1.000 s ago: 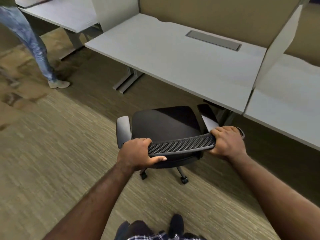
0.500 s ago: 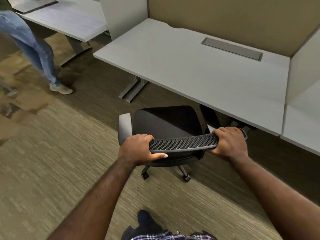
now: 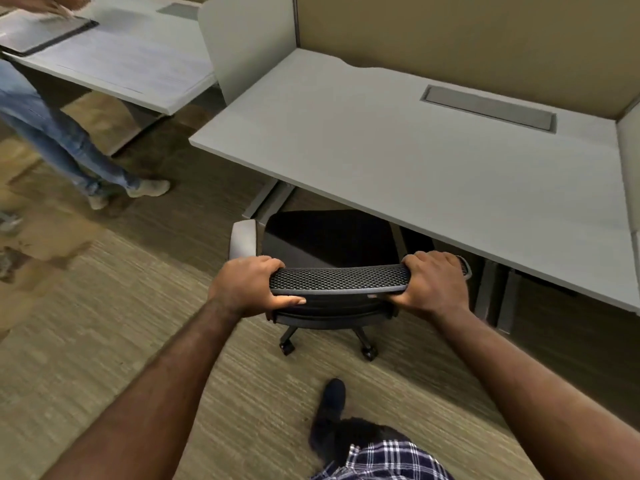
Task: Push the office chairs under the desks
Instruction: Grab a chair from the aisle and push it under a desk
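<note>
Partly under desk [image 3: 415, 174]: chair [image 3: 332, 237].

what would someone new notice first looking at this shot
Two hands, the left hand and right hand, grip the ends of the mesh top of a black office chair in the centre, its seat front just under the edge of a bare grey desk. At far left another person's jeans-clad legs stand by a second desk.

Open-plan office, grey desk [image 3: 398, 161], tan cubicle partition [image 3: 450, 32], carpet [image 3: 121, 341], wheeled chair [image 3: 332, 244]
</note>
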Demonstrator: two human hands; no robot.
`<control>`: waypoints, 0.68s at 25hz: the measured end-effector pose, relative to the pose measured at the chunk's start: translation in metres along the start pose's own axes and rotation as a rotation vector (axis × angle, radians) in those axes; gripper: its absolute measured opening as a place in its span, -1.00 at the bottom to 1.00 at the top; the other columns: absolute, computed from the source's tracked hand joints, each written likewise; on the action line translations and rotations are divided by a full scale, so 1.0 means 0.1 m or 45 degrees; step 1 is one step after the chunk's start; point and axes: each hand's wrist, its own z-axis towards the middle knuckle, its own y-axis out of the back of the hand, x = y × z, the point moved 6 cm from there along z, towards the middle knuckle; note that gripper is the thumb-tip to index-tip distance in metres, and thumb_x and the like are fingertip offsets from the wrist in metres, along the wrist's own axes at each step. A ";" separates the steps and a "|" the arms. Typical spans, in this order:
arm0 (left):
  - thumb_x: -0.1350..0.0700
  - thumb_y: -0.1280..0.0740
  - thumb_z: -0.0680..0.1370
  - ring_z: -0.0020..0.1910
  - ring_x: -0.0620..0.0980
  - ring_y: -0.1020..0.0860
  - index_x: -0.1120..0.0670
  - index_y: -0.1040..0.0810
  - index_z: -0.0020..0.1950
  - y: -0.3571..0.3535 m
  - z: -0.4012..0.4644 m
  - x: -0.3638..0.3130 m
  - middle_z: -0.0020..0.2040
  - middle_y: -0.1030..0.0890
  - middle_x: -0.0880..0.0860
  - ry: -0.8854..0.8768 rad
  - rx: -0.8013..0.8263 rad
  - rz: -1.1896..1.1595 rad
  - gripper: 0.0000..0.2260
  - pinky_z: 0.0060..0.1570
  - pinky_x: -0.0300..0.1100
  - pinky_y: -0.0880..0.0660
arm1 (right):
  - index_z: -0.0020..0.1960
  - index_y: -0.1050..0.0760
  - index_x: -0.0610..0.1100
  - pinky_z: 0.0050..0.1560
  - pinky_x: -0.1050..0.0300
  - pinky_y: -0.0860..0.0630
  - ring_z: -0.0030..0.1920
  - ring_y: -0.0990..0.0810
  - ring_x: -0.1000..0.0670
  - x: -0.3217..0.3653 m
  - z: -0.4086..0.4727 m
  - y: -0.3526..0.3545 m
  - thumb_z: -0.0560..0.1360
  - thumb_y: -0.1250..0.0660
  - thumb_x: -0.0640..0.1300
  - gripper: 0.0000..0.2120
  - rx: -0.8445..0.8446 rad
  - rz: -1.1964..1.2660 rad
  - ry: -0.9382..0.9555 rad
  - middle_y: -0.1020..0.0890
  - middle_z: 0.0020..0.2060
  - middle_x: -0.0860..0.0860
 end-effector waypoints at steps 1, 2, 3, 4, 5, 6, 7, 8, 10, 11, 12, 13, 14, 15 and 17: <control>-0.65 -0.04 0.25 -0.14 -0.07 -0.61 -0.05 -0.60 0.12 -0.01 0.08 0.16 -0.08 -0.65 -0.10 -0.005 0.006 0.006 -0.17 -0.27 -0.18 -0.47 | -0.05 -0.54 0.01 0.12 -0.09 -0.40 -0.07 -0.54 -0.07 0.09 0.13 -0.01 0.17 0.06 0.70 -0.13 0.002 0.003 0.005 -0.61 -0.14 0.03; -0.66 -0.04 0.25 -0.13 -0.07 -0.60 -0.06 -0.59 0.13 -0.02 0.15 0.31 -0.07 -0.65 -0.10 -0.010 0.017 0.005 -0.17 -0.25 -0.17 -0.49 | -0.05 -0.53 0.00 0.12 -0.10 -0.40 -0.07 -0.54 -0.07 0.18 0.24 -0.03 0.17 0.09 0.72 -0.10 0.015 0.003 0.017 -0.60 -0.14 0.02; -0.65 -0.05 0.25 -0.11 -0.08 -0.60 -0.06 -0.59 0.15 -0.02 0.24 0.47 -0.05 -0.64 -0.11 -0.012 0.031 0.001 -0.17 -0.23 -0.17 -0.50 | -0.04 -0.53 -0.01 0.13 -0.10 -0.40 -0.07 -0.53 -0.07 0.28 0.36 -0.05 0.16 0.10 0.74 -0.07 0.031 0.004 0.026 -0.60 -0.13 0.01; -0.65 -0.07 0.25 -0.09 -0.10 -0.60 -0.07 -0.58 0.17 -0.02 0.32 0.62 -0.04 -0.64 -0.12 -0.013 0.046 -0.004 -0.17 -0.22 -0.18 -0.50 | -0.04 -0.53 -0.02 0.13 -0.10 -0.39 -0.07 -0.52 -0.07 0.36 0.48 -0.05 0.16 0.12 0.75 -0.05 0.033 0.003 0.033 -0.59 -0.13 0.00; -0.64 -0.09 0.25 -0.08 -0.11 -0.59 -0.08 -0.58 0.18 -0.02 0.42 0.78 -0.02 -0.64 -0.13 -0.013 0.062 0.000 -0.18 -0.22 -0.19 -0.49 | -0.03 -0.53 -0.03 0.13 -0.09 -0.39 -0.07 -0.52 -0.07 0.45 0.61 -0.05 0.16 0.14 0.76 -0.02 0.035 0.005 0.037 -0.59 -0.12 -0.01; -0.64 -0.11 0.25 -0.07 -0.11 -0.59 -0.09 -0.58 0.18 -0.01 0.51 0.91 -0.02 -0.64 -0.14 -0.018 0.071 0.005 -0.19 -0.22 -0.21 -0.47 | -0.03 -0.53 -0.04 0.12 -0.09 -0.39 -0.07 -0.51 -0.07 0.52 0.73 -0.04 0.15 0.15 0.76 0.00 0.038 0.012 0.039 -0.59 -0.12 -0.01; -0.63 -0.12 0.25 -0.07 -0.12 -0.59 -0.09 -0.58 0.17 0.00 0.60 1.03 -0.02 -0.64 -0.14 -0.027 0.075 0.010 -0.21 -0.22 -0.21 -0.46 | -0.02 -0.53 -0.05 0.11 -0.08 -0.39 -0.07 -0.50 -0.08 0.59 0.85 -0.02 0.15 0.16 0.76 0.01 0.044 0.021 0.038 -0.59 -0.12 -0.02; -0.63 -0.13 0.25 -0.08 -0.11 -0.59 -0.09 -0.59 0.17 0.01 0.70 1.14 -0.02 -0.64 -0.14 -0.038 0.078 0.011 -0.21 -0.22 -0.21 -0.47 | -0.02 -0.53 -0.06 0.10 -0.07 -0.39 -0.08 -0.49 -0.08 0.65 0.96 -0.01 0.16 0.16 0.76 0.01 0.051 0.037 0.033 -0.58 -0.12 -0.03; -0.63 -0.13 0.25 -0.08 -0.10 -0.59 -0.08 -0.59 0.16 0.02 0.86 1.34 -0.02 -0.64 -0.13 -0.060 0.097 0.012 -0.21 -0.21 -0.20 -0.49 | -0.02 -0.52 -0.06 0.08 -0.06 -0.39 -0.09 -0.48 -0.08 0.75 1.15 0.00 0.16 0.16 0.76 0.01 0.064 0.075 0.020 -0.57 -0.12 -0.03; -0.63 -0.13 0.25 -0.09 -0.10 -0.59 -0.08 -0.59 0.16 0.01 0.92 1.44 -0.03 -0.64 -0.12 -0.074 0.102 0.014 -0.21 -0.21 -0.20 -0.49 | -0.02 -0.51 -0.07 0.08 -0.06 -0.40 -0.09 -0.47 -0.08 0.80 1.23 0.00 0.15 0.17 0.76 0.02 0.066 0.087 0.012 -0.57 -0.12 -0.03; -0.63 -0.12 0.25 -0.09 -0.10 -0.60 -0.07 -0.59 0.16 0.00 0.98 1.53 -0.03 -0.64 -0.11 -0.092 0.100 0.018 -0.20 -0.22 -0.20 -0.47 | -0.02 -0.51 -0.07 0.07 -0.06 -0.40 -0.10 -0.47 -0.08 0.85 1.30 0.00 0.15 0.18 0.76 0.02 0.064 0.089 0.001 -0.57 -0.12 -0.03; -0.63 -0.12 0.25 -0.09 -0.09 -0.60 -0.06 -0.60 0.17 0.00 1.05 1.62 -0.03 -0.64 -0.11 -0.109 0.096 0.022 -0.20 -0.22 -0.21 -0.47 | -0.02 -0.51 -0.07 0.07 -0.05 -0.40 -0.10 -0.47 -0.08 0.90 1.38 0.00 0.15 0.18 0.76 0.02 0.064 0.088 -0.013 -0.57 -0.12 -0.03; -0.64 -0.11 0.26 -0.09 -0.09 -0.60 -0.06 -0.60 0.17 0.00 1.11 1.70 -0.03 -0.65 -0.10 -0.124 0.098 0.025 -0.19 -0.22 -0.20 -0.47 | -0.03 -0.52 -0.07 0.07 -0.05 -0.41 -0.10 -0.48 -0.09 0.94 1.45 0.00 0.15 0.17 0.76 0.02 0.062 0.087 -0.029 -0.57 -0.12 -0.04; -0.64 -0.10 0.26 -0.09 -0.08 -0.60 -0.06 -0.59 0.18 0.00 1.18 1.80 -0.02 -0.65 -0.10 -0.139 0.105 0.029 -0.18 -0.22 -0.19 -0.47 | -0.03 -0.52 -0.07 0.07 -0.06 -0.41 -0.10 -0.48 -0.09 1.00 1.52 0.00 0.15 0.16 0.76 0.01 0.059 0.087 -0.052 -0.58 -0.13 -0.04; -0.64 -0.09 0.26 -0.09 -0.07 -0.61 -0.05 -0.60 0.18 0.00 1.28 1.98 -0.02 -0.65 -0.09 -0.172 0.112 0.047 -0.17 -0.21 -0.17 -0.49 | -0.06 -0.51 -0.07 0.06 -0.07 -0.42 -0.11 -0.48 -0.10 1.12 1.60 0.01 0.16 0.14 0.76 -0.01 0.044 0.092 -0.094 -0.58 -0.14 -0.05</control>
